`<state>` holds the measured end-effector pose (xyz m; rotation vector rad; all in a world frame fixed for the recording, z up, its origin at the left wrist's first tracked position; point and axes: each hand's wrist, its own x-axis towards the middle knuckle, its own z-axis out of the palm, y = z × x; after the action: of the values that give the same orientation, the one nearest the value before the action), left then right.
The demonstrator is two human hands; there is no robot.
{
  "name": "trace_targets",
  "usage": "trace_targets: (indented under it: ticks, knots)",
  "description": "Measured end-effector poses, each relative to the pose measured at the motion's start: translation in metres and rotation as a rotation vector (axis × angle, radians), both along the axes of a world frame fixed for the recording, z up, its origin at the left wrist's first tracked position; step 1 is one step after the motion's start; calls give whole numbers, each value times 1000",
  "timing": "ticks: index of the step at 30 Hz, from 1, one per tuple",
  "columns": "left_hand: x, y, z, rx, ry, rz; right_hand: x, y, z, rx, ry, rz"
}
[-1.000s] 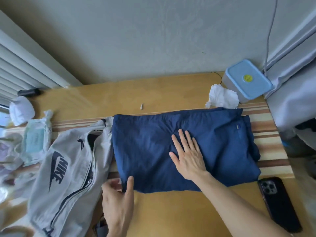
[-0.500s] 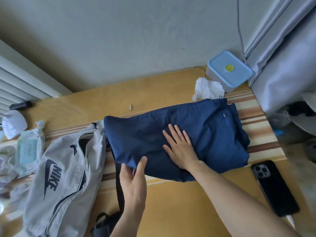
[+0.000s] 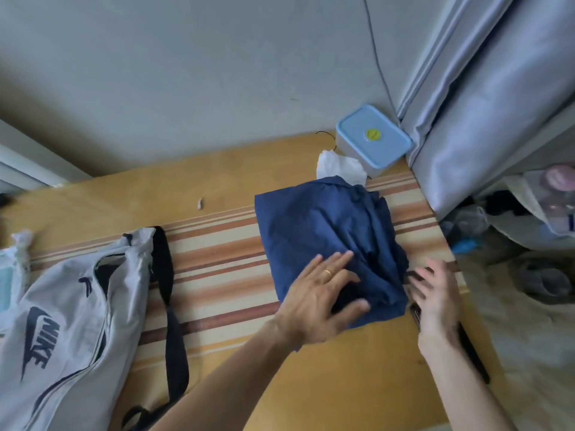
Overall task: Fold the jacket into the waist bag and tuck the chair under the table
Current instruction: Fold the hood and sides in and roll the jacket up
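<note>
The navy jacket (image 3: 317, 225) lies folded into a compact bundle on the right part of the wooden table (image 3: 342, 384). My left hand (image 3: 320, 297) presses flat on its near edge, fingers spread. My right hand (image 3: 435, 293) rests against the jacket's right edge, fingers apart. The grey waist bag (image 3: 62, 306) with a dark logo lies at the left, unzipped, its black strap (image 3: 174, 337) trailing toward me. No chair is in view.
A blue-lidded box (image 3: 373, 138) and a crumpled white tissue (image 3: 339, 168) sit behind the jacket. A dark phone (image 3: 473, 353) lies under my right wrist near the table's right edge. A grey curtain (image 3: 482, 104) hangs at the right. A wipes pack (image 3: 6, 284) lies at far left.
My left hand has carried the jacket's left half over to the right, halving its width. My right hand has slid off the top to the right edge. The view has turned rightward.
</note>
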<state>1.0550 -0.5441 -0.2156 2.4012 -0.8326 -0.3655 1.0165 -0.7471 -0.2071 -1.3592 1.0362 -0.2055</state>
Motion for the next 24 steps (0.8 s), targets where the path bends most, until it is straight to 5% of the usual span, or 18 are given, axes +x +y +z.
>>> trace_targets:
  ticks: [3, 5, 7, 11, 15, 18, 24]
  knots:
    - [11, 21, -16, 11, -337, 258, -1, 17, -11, -755, -81, 425]
    - [23, 34, -32, 176, -340, 302, 10, 33, -19, -1040, -153, 788]
    - [31, 42, -51, 344, -228, 133, 18, 39, -37, -1188, -87, 1049]
    - [39, 46, -76, 441, -108, -100, 8, 30, -84, -1194, 169, 1205]
    - [41, 55, -65, 273, -19, -110, 7, 31, -92, -1169, 200, 1201]
    - [27, 89, -54, 138, -122, -109, 10, 31, -88, -1157, 210, 1205]
    - [-1, 113, -57, 298, -226, -260, 14, 32, -74, -1127, 264, 1275]
